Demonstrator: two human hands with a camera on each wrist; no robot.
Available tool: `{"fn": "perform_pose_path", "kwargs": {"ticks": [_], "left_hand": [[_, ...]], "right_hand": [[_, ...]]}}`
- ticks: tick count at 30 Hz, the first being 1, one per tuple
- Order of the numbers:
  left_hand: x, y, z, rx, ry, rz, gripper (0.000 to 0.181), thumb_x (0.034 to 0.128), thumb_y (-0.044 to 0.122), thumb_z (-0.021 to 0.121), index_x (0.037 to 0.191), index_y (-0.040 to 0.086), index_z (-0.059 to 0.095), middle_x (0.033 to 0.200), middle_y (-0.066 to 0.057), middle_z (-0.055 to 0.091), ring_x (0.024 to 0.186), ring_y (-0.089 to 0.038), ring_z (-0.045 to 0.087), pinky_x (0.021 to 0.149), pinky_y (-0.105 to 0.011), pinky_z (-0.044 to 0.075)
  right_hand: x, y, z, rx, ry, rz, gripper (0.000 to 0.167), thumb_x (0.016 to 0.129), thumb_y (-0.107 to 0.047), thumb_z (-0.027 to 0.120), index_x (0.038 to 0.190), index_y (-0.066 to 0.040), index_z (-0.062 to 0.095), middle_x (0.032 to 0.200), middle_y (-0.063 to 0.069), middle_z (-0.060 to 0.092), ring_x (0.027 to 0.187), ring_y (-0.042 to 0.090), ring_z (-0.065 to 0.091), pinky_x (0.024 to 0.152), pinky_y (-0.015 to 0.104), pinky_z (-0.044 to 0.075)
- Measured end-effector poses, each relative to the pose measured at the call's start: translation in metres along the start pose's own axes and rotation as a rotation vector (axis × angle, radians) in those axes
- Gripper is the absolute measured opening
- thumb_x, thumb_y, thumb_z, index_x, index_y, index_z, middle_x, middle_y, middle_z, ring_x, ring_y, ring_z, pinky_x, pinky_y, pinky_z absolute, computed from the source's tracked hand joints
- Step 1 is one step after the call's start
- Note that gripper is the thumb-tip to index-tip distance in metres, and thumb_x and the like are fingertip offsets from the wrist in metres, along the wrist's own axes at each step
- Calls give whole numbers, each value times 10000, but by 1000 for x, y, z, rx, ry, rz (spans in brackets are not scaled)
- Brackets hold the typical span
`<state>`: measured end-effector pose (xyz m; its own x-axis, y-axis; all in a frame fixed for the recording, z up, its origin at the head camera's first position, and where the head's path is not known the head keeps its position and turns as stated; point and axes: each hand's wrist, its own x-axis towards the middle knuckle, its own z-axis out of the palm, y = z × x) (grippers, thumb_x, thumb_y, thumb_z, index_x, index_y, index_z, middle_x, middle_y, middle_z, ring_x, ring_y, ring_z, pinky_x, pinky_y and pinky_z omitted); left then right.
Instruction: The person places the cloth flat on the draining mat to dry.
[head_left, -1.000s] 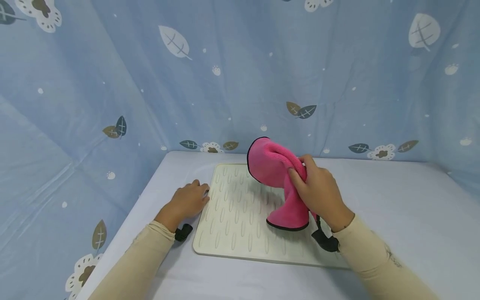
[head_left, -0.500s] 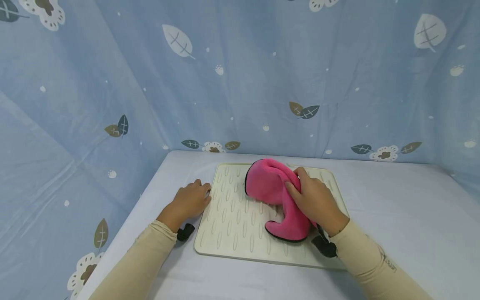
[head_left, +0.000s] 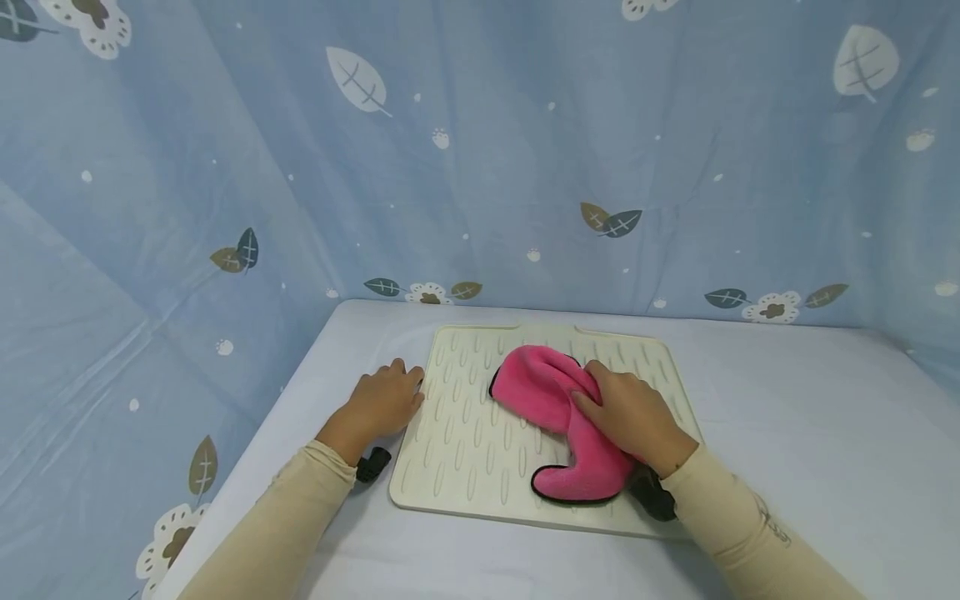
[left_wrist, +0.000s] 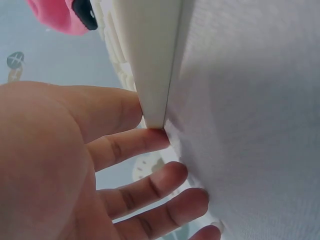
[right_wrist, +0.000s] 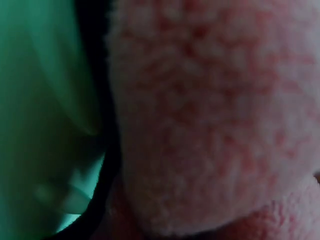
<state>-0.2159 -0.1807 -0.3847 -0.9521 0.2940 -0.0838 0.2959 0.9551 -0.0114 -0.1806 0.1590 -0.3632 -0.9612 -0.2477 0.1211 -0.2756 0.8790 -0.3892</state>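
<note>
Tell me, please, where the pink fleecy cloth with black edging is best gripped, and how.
Probably by the gathered fold, from the person's right: there the pink fleecy cloth bunches into a ridge, which the right hand holds, while its flaps spread leftward over the cream rectangular textured mat.

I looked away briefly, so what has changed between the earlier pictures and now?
The right hand has lowered the pink cloth onto the cream mat; nothing was let go. The grip on the cloth and the left hand at the mat's left edge stayed.
</note>
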Motion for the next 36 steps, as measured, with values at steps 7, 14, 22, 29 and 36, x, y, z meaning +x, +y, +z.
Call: {"fn": "perform_pose_path", "kwargs": {"ticks": [7, 14, 22, 29, 36], "left_hand": [[-1, 2, -2, 14, 16, 11, 429, 1021, 271, 553, 1376, 30, 541, 1152, -218, 579, 993, -346, 622, 795, -540, 520], [-1, 3, -3, 5, 12, 9, 426, 1024, 264, 547, 1374, 21, 539, 1167, -226, 579, 1000, -356, 622, 806, -544, 516], [-2, 7, -4, 21, 1, -10, 426, 1027, 270, 538, 1372, 20, 542, 1202, -234, 581, 1046, -377, 620, 851, -565, 503], [-2, 12, -8, 54, -7, -64, 398, 1022, 323, 544, 1302, 45, 595, 1160, -186, 618, 1046, -364, 630, 897, -576, 476], [-10, 28, -19, 95, 207, -37, 355, 996, 333, 581, 1236, 82, 657, 1085, -123, 688, 928, -323, 680, 786, -526, 522]], "right_hand": [[1, 1, 2, -24, -55, 16, 296, 947, -267, 672, 1112, -35, 592, 619, 22, 496, 545, 151, 489, 482, 295, 380], [0, 5, 4, -30, -74, 13, 347, 956, -304, 655, 1162, -35, 581, 621, 15, 498, 551, 149, 493, 494, 297, 382], [-15, 9, -5, -5, -35, -9, 465, 957, -336, 651, 1323, -67, 552, 611, -10, 487, 572, 130, 480, 512, 298, 381], [-27, 11, -14, -9, 35, -36, 456, 941, -298, 674, 1329, -82, 570, 821, 9, 654, 667, 107, 559, 563, 292, 454], [-35, 14, -18, -12, 84, -47, 382, 932, -255, 668, 1269, -82, 616, 1004, 63, 719, 814, 157, 676, 627, 345, 529]]}}
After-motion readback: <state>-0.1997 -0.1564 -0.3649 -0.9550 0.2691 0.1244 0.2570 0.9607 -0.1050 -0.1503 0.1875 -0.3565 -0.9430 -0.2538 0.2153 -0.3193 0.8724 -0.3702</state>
